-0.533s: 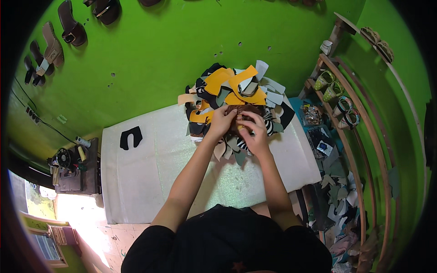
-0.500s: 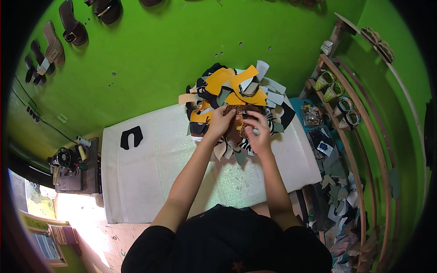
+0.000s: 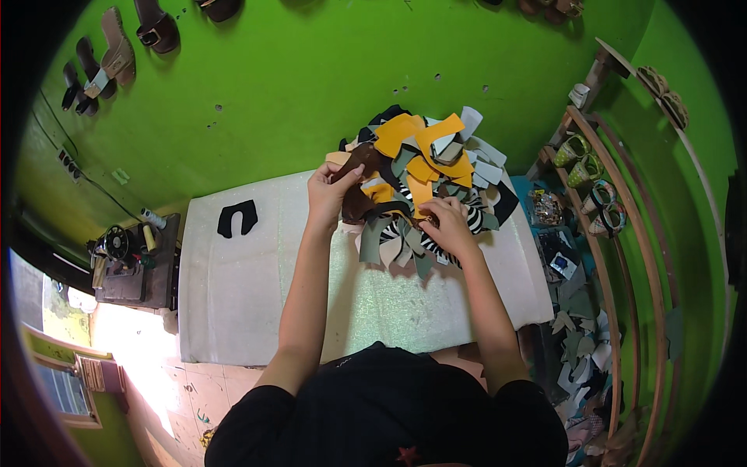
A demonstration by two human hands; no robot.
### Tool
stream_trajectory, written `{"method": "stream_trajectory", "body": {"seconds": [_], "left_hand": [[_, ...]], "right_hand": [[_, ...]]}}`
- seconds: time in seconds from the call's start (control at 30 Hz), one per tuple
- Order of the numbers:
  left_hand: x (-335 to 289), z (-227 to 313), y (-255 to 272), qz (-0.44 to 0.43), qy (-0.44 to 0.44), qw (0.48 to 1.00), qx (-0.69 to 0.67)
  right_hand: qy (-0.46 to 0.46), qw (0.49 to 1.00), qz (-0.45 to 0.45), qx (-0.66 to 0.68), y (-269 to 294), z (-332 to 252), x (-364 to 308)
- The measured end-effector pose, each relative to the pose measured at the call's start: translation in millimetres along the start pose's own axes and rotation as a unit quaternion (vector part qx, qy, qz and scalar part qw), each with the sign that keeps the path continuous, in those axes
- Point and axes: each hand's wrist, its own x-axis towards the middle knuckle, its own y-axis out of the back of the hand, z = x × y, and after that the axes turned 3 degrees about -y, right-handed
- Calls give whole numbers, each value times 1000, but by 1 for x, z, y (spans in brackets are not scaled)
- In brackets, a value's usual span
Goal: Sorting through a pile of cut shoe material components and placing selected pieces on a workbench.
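1. L hand (image 3: 328, 191): pinching brn piece (image 3: 356, 201), just above frame ctr.
2. R hand (image 3: 447, 223): apart fr. L, at scrap pile (image 3: 421, 173); grip can't tell.
3. Blk piece (image 3: 239, 210): ctr-left, on table (image 3: 253, 288).

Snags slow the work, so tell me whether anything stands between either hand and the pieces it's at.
Nothing visible does. The left hand pinches a brown piece at the left side of the pile of cut pieces; the right hand appears to touch the pile directly, its fingertip contact partly hidden.
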Motion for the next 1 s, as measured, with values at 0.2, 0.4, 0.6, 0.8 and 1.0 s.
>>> {"method": "stream_trajectory", "body": {"seconds": [0.2,0.4,0.6,0.8,1.0], "left_hand": [[-14,-7,28,47,-19,996,72],[-29,-14,45,53,20,997,55],[-39,-19,43,11,67,998,18],[-49,-23,39,-18,107,991,-73],[-57,-23,50,-67,109,988,-88]], "right_hand": [[8,991,-72,-112,-10,-9,12],[36,993,4,-112,-3,-17,24],[-178,725,-108,656,28,-41,33],[-313,490,2,813,-9,-71,7],[-328,593,-32,735,-36,-110,4]]}}
